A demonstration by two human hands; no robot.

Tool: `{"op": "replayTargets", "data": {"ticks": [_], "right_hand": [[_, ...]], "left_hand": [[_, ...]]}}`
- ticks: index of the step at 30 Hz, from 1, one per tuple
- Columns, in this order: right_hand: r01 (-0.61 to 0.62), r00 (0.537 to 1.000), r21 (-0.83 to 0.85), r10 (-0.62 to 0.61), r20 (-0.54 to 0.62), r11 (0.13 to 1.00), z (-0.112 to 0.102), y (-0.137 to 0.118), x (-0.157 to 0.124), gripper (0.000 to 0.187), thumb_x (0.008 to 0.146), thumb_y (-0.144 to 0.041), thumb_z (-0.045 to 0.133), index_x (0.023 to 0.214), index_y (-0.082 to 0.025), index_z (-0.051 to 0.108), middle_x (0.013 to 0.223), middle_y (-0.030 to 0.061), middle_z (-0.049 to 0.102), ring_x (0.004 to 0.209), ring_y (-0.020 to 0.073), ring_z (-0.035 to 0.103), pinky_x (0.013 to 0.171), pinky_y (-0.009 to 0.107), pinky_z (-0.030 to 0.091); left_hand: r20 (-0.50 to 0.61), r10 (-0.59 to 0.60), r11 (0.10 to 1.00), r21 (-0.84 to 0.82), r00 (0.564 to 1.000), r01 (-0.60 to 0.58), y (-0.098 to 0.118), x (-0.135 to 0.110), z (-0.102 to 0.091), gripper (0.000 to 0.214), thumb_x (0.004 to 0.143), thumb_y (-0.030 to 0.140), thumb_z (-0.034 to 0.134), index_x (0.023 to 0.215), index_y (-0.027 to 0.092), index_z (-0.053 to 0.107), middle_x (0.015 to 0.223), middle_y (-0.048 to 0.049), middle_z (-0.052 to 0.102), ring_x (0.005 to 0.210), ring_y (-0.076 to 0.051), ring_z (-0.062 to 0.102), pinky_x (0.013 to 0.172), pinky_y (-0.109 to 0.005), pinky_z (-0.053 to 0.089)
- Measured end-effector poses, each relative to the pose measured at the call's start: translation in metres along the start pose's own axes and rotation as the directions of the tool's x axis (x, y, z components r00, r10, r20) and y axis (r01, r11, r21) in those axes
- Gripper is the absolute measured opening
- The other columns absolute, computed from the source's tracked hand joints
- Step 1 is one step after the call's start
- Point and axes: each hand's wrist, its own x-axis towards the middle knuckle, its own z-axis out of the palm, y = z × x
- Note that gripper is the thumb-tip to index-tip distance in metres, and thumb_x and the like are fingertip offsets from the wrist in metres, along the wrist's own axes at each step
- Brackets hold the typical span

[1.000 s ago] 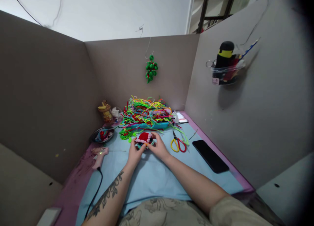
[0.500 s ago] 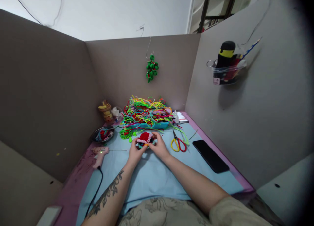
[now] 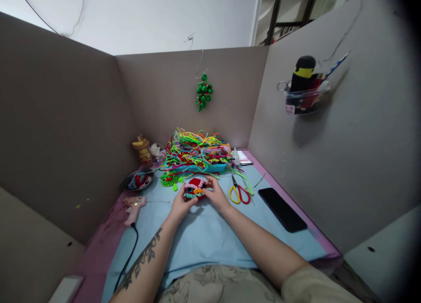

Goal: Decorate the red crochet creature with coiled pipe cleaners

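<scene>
Between my two hands is a small pipe-cleaner figure (image 3: 195,187) with a red top, pink edging, dark eyes, an orange beak-like piece and teal below. My left hand (image 3: 180,204) grips its left side, thumb along the lower edge. On the other side my right hand (image 3: 215,195) is closed on it, thumb near the orange piece. Just behind lies a green fuzzy piece (image 3: 169,179) with red spots, beside small lime bits (image 3: 175,187). Scissors (image 3: 239,193) with one yellow and one red handle lie to the right of my right hand.
A blue tray (image 3: 210,167) heaped with colourful pipe cleaners (image 3: 197,147) stands at the back. At left are a pink glue gun (image 3: 134,208) with its cord and a dark bowl (image 3: 151,180). A black phone (image 3: 283,209) lies right. Grey partitions (image 3: 190,83) surround the table.
The figure has been tilted so its front, with the eyes and orange piece, shows more. My right thumb has shifted slightly up and right, off the middle of the orange piece.
</scene>
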Motion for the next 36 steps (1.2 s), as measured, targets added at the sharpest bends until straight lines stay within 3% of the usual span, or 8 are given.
{"op": "replayTargets", "data": {"ticks": [4,9,18,22,28,32,36], "right_hand": [[0.01,0.999,0.007,-0.01,0.046,1.0,0.001,0.002,-0.002,0.052,0.064,-0.018,0.063,0.114,-0.023,0.047,0.103,0.0038,0.056,0.1,0.0197,0.055,0.091,0.036,0.043],[0.059,0.996,-0.009,-0.059,0.066,0.998,0.006,-0.002,-0.007,0.052,0.064,-0.014,0.06,0.114,-0.024,0.048,0.106,0.0037,0.056,0.101,0.0188,0.054,0.093,0.036,0.043],[0.038,0.999,-0.031,-0.037,0.035,0.999,0.009,-0.007,-0.011,0.051,0.066,-0.022,0.066,0.114,-0.022,0.047,0.105,0.0055,0.056,0.1,0.0202,0.054,0.077,0.03,0.049],[0.05,0.998,-0.056,-0.048,0.033,0.997,0.007,-0.004,-0.007,0.051,0.067,-0.024,0.066,0.114,-0.021,0.048,0.106,0.0054,0.056,0.099,0.0195,0.054,0.076,0.029,0.047],[-0.072,0.997,-0.139,0.076,0.02,0.988,0.001,0.01,0.001,0.043,0.064,-0.02,0.064,0.104,-0.019,0.053,0.092,0.001,0.058,0.088,0.0172,0.055,0.085,0.033,0.044],[-0.126,0.991,-0.16,0.132,0.028,0.979,-0.002,0.012,0.001,0.041,0.066,-0.021,0.059,0.106,-0.018,0.052,0.088,0.001,0.056,0.079,0.0153,0.056,0.077,0.031,0.047],[-0.156,0.985,-0.194,0.168,0.044,0.969,-0.003,0.011,0.0,0.04,0.068,-0.021,0.056,0.107,-0.016,0.051,0.083,0.0004,0.055,0.071,0.0139,0.056,0.068,0.028,0.047]], "left_hand": [[-0.033,0.023,0.998,0.065,0.999,-0.021,0.003,0.0,0.001,0.096,0.057,0.031,0.079,0.14,0.016,0.033,0.13,-0.0173,0.055,0.108,-0.029,0.06,0.086,-0.04,0.052],[-0.103,0.087,0.985,0.16,0.991,-0.07,0.002,0.001,0.002,0.087,0.062,0.034,0.075,0.137,0.016,0.036,0.133,-0.0162,0.052,0.119,-0.028,0.053,0.096,-0.04,0.045],[-0.056,0.112,0.988,0.112,0.992,-0.105,-0.004,0.002,-0.001,0.08,0.065,0.037,0.074,0.135,0.02,0.038,0.135,-0.0138,0.051,0.121,-0.028,0.05,0.095,-0.039,0.046],[-0.061,0.068,0.991,0.116,0.996,-0.06,-0.009,0.006,-0.002,0.071,0.076,0.044,0.063,0.137,0.017,0.038,0.14,-0.0131,0.048,0.129,-0.026,0.044,0.102,-0.036,0.04],[-0.118,-0.004,0.969,0.244,0.993,0.033,-0.015,0.007,-0.004,0.066,0.085,0.044,0.051,0.14,0.012,0.035,0.133,-0.016,0.054,0.127,-0.026,0.047,0.107,-0.04,0.033],[-0.112,0.074,0.901,0.432,0.991,-0.019,-0.018,0.004,-0.006,0.065,0.089,0.039,0.047,0.145,0.013,0.025,0.127,-0.0168,0.059,0.119,-0.024,0.055,0.101,-0.04,0.04],[-0.137,0.135,0.872,0.487,0.981,-0.052,-0.023,0.007,-0.009,0.058,0.09,0.032,0.044,0.143,0.014,0.027,0.13,-0.0185,0.056,0.12,-0.024,0.055,0.099,-0.039,0.042]]}}
